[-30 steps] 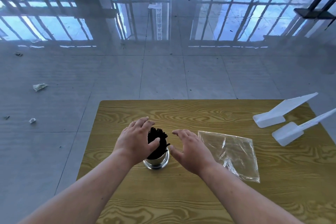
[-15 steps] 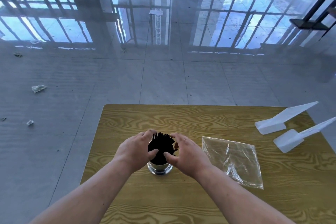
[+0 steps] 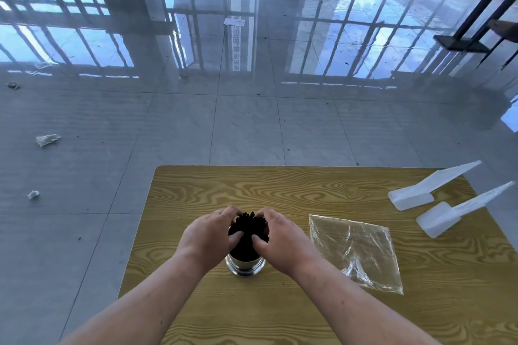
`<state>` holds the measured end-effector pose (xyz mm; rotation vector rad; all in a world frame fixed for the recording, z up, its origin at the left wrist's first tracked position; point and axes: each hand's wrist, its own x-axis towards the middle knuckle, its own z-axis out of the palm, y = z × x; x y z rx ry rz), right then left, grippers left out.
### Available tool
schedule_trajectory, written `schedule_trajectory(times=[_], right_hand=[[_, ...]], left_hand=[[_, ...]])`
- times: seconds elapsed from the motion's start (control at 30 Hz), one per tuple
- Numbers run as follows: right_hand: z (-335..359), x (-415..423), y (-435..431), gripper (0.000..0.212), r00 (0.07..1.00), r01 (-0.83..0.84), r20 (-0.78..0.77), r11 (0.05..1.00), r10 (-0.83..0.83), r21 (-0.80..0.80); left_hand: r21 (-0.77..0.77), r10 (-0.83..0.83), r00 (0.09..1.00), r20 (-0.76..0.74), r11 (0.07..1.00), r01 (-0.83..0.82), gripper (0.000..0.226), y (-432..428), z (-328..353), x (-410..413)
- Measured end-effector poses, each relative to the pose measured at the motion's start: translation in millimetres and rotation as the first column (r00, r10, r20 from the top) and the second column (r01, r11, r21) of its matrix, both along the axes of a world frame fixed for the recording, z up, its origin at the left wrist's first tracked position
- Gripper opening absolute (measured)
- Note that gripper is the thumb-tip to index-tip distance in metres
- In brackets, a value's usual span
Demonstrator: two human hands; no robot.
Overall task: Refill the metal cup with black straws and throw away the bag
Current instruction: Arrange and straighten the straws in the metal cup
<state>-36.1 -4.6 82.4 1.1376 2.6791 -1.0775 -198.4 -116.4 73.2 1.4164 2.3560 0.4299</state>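
Wood-grain table (image 3: 280, 185) carries the metal cup (image 3: 246, 266) near its middle, black straws (image 3: 248, 230) bunched upright inside. The left hand (image 3: 208, 232) and right hand (image 3: 283, 238) curl round the bundle from 9 and 3 o'clock. Farther out at 3 o'clock lies the bag (image 3: 356, 249), seemingly empty. Uneven squeezing could tip the cup or splay straws.

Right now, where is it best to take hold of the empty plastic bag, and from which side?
Probably pinch the plastic bag at its raised creases near the middle, from above, with the right hand: it lies flat on the table, so its edges give little to grasp.
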Motion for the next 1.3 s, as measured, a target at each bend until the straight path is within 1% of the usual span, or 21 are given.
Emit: schedule_trajectory(times=[0.2, 0.27, 0.37, 0.43, 0.5, 0.57, 0.7, 0.77, 0.9, 1.03, 1.17, 1.3], right_hand=[[-1.7, -3.2, 0.6, 0.021, 0.999, 0.019, -0.029, 1.0, -0.02, -0.017], [-3.4, -3.8, 0.3, 0.016, 0.998, 0.03, -0.047, 0.999, -0.031, -0.024], [-5.1, -3.9, -0.5, 0.011, 0.996, 0.035, -0.077, 0.999, -0.037, -0.029], [-6.0, -2.3, -0.8, 0.01, 0.994, 0.036, -0.1, 0.999, -0.039, -0.032], [-7.6, 0.5, -0.5, 0.013, 0.992, 0.041, -0.121, 0.999, -0.042, -0.014], [-8.9, 4.0, 0.7, 0.016, 0.99, 0.044, -0.132, 0.999, -0.042, 0.014], [-9.2, 11.4, 1.7, 0.019, 0.988, 0.066, -0.14, 0.997, -0.06, 0.038], [-8.2, 14.2, 1.1, 0.017, 0.985, 0.084, -0.153, 0.996, -0.078, 0.033], [-3.9, 14.5, -1.0, 0.014, 0.979, 0.097, -0.185, 0.995, -0.09, 0.032], [3.2, 14.9, -4.4, 0.011, 0.974, 0.097, -0.208, 0.995, -0.087, 0.038], [12.0, 16.2, -5.3, 0.008, 0.969, 0.095, -0.232, 0.994, -0.082, 0.047], [15.6, 21.8, -2.5, 0.009, 0.965, 0.123, -0.244, 0.989, -0.099, 0.086]], left_hand=[[0.016, 0.043, 0.998, 0.046, 0.999, -0.044, 0.024, 3.7, -0.5, -0.5], [0.0, 0.06, 0.994, 0.095, 0.998, -0.06, 0.027, 6.9, -1.2, -0.3], [-0.028, 0.083, 0.98, 0.178, 0.996, -0.079, 0.037, 11.5, -1.8, -0.3], [-0.042, 0.069, 0.984, 0.164, 0.997, -0.063, 0.03, 13.4, -2.3, -0.6], [-0.033, 0.059, 0.986, 0.153, 0.998, -0.055, 0.02, 13.5, -1.5, -0.8], [-0.012, 0.057, 0.988, 0.143, 0.998, -0.056, 0.015, 12.4, 0.7, -0.9], [0.02, 0.042, 0.993, 0.111, 0.999, -0.045, 0.013, 9.2, 11.0, -2.1], [0.04, 0.03, 0.994, 0.101, 0.999, -0.035, 0.014, 7.8, 19.4, -3.8], [0.072, -0.024, 0.999, 0.036, 0.997, 0.021, 0.014, 9.1, 42.4, -6.1], [0.095, -0.044, 0.999, -0.016, 0.994, 0.045, 0.014, 10.4, 67.4, -6.7], [0.146, -0.021, 0.999, -0.042, 0.989, 0.027, 0.014, 6.8, 92.7, -11.2], [0.208, 0.069, 0.998, -0.005, 0.976, -0.066, 0.015, 0.1, 120.9, -24.7]])
